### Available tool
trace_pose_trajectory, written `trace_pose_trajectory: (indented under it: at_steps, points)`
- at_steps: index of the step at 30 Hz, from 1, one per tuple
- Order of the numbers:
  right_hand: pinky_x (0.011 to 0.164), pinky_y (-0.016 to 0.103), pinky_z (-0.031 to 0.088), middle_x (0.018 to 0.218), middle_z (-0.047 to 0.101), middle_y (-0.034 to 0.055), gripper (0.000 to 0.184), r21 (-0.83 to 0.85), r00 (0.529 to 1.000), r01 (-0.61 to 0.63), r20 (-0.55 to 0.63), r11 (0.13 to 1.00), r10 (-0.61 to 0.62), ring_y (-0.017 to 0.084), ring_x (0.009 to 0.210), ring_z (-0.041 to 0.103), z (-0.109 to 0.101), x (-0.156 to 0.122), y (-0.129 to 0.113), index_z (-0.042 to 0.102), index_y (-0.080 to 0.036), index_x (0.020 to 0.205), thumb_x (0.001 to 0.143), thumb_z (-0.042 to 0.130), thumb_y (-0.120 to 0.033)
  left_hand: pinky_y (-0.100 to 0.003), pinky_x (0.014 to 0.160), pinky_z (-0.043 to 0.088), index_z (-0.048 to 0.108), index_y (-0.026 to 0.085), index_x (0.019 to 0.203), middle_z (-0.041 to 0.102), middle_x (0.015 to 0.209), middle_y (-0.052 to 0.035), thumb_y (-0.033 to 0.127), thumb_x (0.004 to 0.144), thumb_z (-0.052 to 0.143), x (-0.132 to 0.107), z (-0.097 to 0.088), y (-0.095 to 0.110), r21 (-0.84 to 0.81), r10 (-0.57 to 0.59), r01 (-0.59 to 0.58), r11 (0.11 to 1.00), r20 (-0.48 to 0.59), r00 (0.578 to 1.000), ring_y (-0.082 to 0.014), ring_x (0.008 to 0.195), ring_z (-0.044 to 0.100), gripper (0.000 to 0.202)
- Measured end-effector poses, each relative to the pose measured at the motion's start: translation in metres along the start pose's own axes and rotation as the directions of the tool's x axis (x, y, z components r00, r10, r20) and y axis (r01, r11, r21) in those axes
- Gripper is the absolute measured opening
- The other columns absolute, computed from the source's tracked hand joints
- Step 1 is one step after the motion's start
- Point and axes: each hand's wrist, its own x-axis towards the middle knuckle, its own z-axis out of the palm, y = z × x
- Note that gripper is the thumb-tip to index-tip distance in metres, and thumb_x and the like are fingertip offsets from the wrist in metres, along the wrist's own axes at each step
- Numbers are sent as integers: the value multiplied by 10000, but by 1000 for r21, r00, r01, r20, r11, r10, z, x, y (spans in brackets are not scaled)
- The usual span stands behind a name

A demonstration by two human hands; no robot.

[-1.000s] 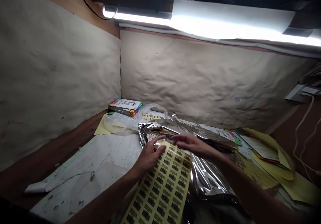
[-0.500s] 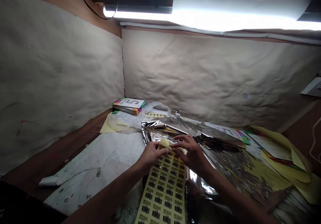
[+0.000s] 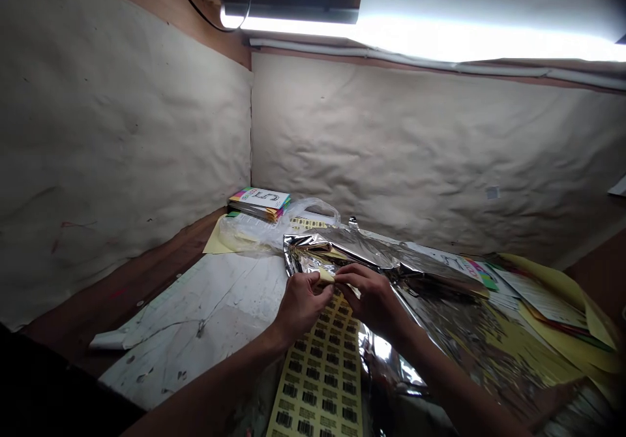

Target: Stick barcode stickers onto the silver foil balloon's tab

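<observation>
**A paper-lined corner, harshly lit**

Crumpled beige paper covered both walls. A fluorescent tube light glared along the top of the back wall, with a black cable looping from its left end. A brown wooden ledge ran along the left wall's foot.

11 o'clock, stack of colour cards: big black print, seems a "5", other signs not sure | 6 o'clock, yellow barcode label sheet: black barcodes, digits too small for reading
</observation>
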Motion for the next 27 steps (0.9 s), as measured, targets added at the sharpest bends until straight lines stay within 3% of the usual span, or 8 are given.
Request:
trace_pose_trajectory:
  at_steps: [4, 12, 16, 19, 23, 27]
  points:
    - [760, 336, 539, 945, 685, 69, 148, -56, 1000, 24, 9, 998, -24, 195, 841, 647, -2, 0, -2, 703, -184, 931, 876, 575, -133, -195, 526, 352, 646, 130, 675, 592, 601, 23, 270, 826, 595, -1, 2, -1, 92, 44, -41, 995, -26, 999, -104, 575, 525, 212]
    - [747, 282, 537, 943, 688, 43, 167, 57, 1000, -12, 29, 998, 10, 160, 825, 659, -10, -2, -2, 707, -205, 918, 851, 587, -109, -196, 517, 359, 674, 140, 712, 628, 623, 11, 264, 832, 592, -2, 4, 0, 101, 57, -55, 993, -19, 998, -111, 569, 547, 191]
    - [752, 322, 527, 951, 690, 54, 136, -69, 998, 43, 54, 997, -39, 190, 845, 650, -9, -3, 2, 702, -207, 933, 865, 596, -155, -216, 572, 395, 720, 168, 862, 676, 714, -10, 280, 853, 572, -2, 4, -2, 156, 70, -72, 985, 16, 997, -140, 640, 593, 185]
    - [727, 320, 521, 931, 694, 60, 142, -122, 997, 72, 47, 990, -66, 190, 819, 646, -7, -4, 4, 701, -201, 919, 871, 578, -150, -218, 568, 384, 716, 166, 817, 664, 687, -8, 281, 843, 583, -3, 5, -3, 217, 80, -80, 973, 11, 997, -136, 618, 579, 178]
    - [754, 299, 530, 935, 697, 52, 150, -35, 998, 51, 45, 998, -49, 176, 831, 657, -7, -2, 5, 703, -205, 900, 850, 586, -126, -207, 534, 357, 676, 152, 700, 634, 623, 3, 287, 837, 589, -4, 5, -3, 208, 56, -56, 977, 4, 998, -124, 588, 560, 210]
    - [768, 305, 533, 956, 691, 61, 142, -4, 996, 40, 75, 999, -40, 181, 856, 659, -10, -2, 5, 702, -209, 927, 852, 598, -148, -215, 566, 394, 705, 154, 783, 669, 685, -12, 288, 847, 576, -4, 4, -3, 164, 51, -51, 985, 8, 999, -142, 637, 599, 196]
